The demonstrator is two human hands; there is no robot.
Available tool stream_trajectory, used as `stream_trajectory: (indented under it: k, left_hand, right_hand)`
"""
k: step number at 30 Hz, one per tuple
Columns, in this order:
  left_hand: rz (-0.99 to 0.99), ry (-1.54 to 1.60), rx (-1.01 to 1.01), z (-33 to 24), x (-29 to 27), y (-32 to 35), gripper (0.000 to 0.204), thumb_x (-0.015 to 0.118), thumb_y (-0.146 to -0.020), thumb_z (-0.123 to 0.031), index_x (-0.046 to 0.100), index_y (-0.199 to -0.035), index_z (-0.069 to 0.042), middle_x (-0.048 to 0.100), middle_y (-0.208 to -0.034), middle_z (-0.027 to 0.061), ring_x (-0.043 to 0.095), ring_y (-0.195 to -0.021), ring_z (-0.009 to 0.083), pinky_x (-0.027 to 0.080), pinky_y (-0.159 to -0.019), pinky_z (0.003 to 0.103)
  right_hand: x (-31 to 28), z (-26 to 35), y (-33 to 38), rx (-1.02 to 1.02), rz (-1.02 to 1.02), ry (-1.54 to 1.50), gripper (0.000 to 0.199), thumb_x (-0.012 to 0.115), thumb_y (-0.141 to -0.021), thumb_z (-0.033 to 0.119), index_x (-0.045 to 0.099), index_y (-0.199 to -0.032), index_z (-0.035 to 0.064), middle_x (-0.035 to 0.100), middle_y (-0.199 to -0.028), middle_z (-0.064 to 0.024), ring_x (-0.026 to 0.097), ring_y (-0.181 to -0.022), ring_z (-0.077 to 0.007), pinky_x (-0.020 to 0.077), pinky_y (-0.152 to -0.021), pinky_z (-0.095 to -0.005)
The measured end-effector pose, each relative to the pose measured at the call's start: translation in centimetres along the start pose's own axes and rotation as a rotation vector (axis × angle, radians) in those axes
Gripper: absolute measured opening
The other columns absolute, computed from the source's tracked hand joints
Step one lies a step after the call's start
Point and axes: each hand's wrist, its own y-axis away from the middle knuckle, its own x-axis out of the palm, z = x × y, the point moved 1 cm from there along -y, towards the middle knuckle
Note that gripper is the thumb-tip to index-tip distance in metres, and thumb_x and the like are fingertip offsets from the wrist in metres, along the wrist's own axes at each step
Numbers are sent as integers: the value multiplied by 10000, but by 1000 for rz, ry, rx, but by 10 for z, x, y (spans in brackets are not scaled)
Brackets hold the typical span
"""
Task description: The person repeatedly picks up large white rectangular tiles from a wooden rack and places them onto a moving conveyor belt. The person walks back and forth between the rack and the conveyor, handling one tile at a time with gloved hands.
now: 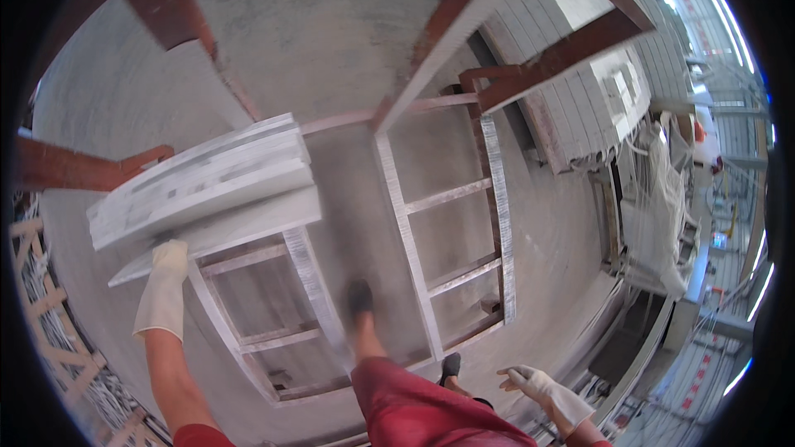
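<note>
Gripping pale stone slabs (207, 182) from beneath with gloved left hand (163, 290), propping them atop metal rack (281, 314); right hand (538, 387) hanging open, fingers spread, balancing mid-stride

The left hand (163, 290) grips slabs (203, 178) above the left frame (273, 314); another frame (451, 240) lies right.

Left hand (163, 290) raised, gripping; right hand (542, 387) low, fingers spread.
</note>
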Motion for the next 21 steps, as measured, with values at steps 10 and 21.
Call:
stream_trajectory:
  k: [10, 21]
  left_hand:
    - [59, -45, 89, -69, 6, 85, 195, 597, -852, -88, 728, -992, -57, 710, -1054, 201, 690, -1022, 336, 540, -899, 436]
    - [385, 63, 339, -211, -88, 237, 399, 661, -748, -292, 711, -1046, -32, 691, -1047, 251, 660, -1042, 396, 528, -929, 444]
  right_hand:
    - [-38, -96, -10, 93, -62, -83, 399, 439, -1037, 342, 630, -1272, 83, 736, -1001, -121, 710, -921, -199, 555, -862, -321]
    - [-15, -142, -11, 23, -30, -116, 434, 460, -1009, 413, 637, -1281, 124, 741, -1040, -70, 693, -1014, -174, 519, -945, -347]
